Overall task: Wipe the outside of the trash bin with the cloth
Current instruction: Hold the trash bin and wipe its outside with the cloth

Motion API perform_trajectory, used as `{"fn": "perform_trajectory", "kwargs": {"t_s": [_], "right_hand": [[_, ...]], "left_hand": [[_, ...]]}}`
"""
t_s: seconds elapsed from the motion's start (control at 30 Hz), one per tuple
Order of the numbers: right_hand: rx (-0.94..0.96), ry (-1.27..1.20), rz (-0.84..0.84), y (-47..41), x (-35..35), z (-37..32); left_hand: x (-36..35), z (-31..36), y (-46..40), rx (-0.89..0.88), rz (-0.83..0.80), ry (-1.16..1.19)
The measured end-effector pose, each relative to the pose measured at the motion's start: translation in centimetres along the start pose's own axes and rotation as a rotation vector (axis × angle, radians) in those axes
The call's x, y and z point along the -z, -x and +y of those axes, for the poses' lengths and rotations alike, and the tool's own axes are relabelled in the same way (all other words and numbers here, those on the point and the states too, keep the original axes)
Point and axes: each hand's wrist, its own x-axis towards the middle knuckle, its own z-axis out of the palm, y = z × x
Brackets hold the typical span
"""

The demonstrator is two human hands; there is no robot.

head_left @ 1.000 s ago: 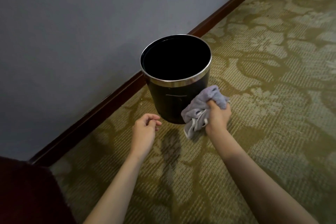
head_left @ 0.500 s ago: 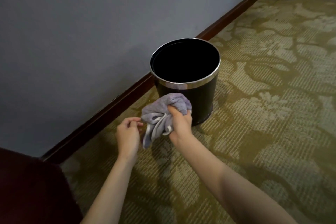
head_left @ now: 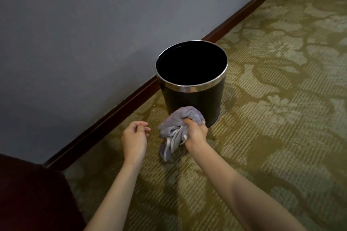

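Nearest the camera, two bare forearms reach forward over the olive patterned carpet. The left hand hovers just above the floor beside the cloth, its fingers loosely curled and holding nothing; it seems kept free, perhaps to steady the bin if it slides. The right hand has its fingers closed tight around a bunched lilac terry cloth with a pale edge. Bunching it likely gives a firm pad to press with, while one loose corner hangs down toward the carpet. The upper fold of the cloth lies against the lower front wall of the round black trash bin with a shiny metal rim, so the wiping appears to be low on the near side.

The bin stands upright on the carpet, its long axis vertical and its open mouth facing up. Just behind it run the dark wooden skirting board and the grey wall, so its far side looks hard to reach without turning it.
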Motion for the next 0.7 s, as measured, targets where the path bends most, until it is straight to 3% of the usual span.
{"fn": "perform_trajectory", "kwargs": {"t_s": [0.43, 0.6, 0.7], "right_hand": [[0.082, -0.095, 0.232, -3.5, 5.2, -6.1], [0.225, -0.117, 0.213, -4.7, 5.7, -10.6], [0.339, -0.083, 0.119, -4.9, 5.7, -13.0]], "left_hand": [[-2.3, 2.1, 0.9, -0.151, -0.134, -0.141], [-3.5, 3.2, 0.4, -0.264, -0.160, -0.202], [-4.4, 4.1, 0.2, -0.368, -0.206, -0.266]]}}
